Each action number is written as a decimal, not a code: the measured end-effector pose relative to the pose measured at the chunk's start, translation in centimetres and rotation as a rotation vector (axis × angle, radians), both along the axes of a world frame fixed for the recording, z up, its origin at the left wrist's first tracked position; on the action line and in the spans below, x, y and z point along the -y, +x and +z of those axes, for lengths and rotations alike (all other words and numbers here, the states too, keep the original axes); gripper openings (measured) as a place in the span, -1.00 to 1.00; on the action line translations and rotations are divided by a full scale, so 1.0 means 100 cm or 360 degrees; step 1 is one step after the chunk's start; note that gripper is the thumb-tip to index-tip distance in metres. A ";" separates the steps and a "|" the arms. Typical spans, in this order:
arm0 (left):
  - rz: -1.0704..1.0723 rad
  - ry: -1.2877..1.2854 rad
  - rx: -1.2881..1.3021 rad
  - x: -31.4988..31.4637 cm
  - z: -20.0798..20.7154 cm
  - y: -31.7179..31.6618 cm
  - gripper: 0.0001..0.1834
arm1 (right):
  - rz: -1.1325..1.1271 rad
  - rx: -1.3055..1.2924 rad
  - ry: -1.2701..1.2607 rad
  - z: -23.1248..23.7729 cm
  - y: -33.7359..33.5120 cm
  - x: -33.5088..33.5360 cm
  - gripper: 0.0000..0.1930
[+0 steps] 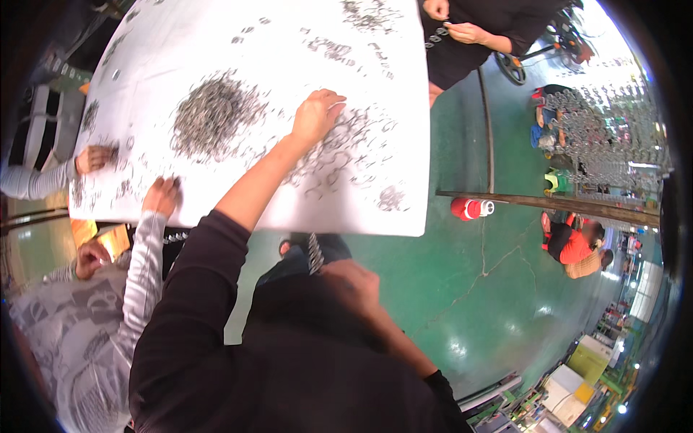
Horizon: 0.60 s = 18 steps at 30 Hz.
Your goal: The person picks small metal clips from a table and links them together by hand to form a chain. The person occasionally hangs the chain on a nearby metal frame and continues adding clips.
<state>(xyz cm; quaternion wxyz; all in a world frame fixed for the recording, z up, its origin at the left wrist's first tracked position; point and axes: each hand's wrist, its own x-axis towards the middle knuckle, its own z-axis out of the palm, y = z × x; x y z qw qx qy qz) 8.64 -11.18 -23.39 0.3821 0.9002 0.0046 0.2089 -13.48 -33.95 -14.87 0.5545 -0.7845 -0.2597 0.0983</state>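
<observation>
My left hand reaches out over the white tabletop, its fingers curled together just above scattered small curved metal pieces. Whatever its fingertips hold, if anything, is hidden. Below the table's near edge, in front of my body, my right hand is closed and somewhat blurred. From its finger end a short string of linked metal rings extends up toward the table edge. A dense heap of the same metal pieces lies left of my left hand.
At left, co-workers' hands rest at the table's near left. Across the table a person in black holds a ring string. A wooden beam, a red container, hanging metal strands and crouching people are to the right.
</observation>
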 end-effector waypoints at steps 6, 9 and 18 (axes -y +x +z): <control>-0.0005 0.0548 -0.0154 0.026 -0.040 0.128 -0.64 | 0.0103 -0.0050 0.0063 -0.011 0.002 0.009 -0.89; -0.0090 0.1027 -0.0274 0.026 -0.046 0.149 -0.70 | 0.0164 -0.0051 0.0067 -0.013 -0.001 0.011 -0.88; -0.0099 0.1059 -0.0379 -0.008 -0.023 0.126 -0.74 | 0.0107 0.0008 0.0136 -0.016 -0.020 0.001 -0.93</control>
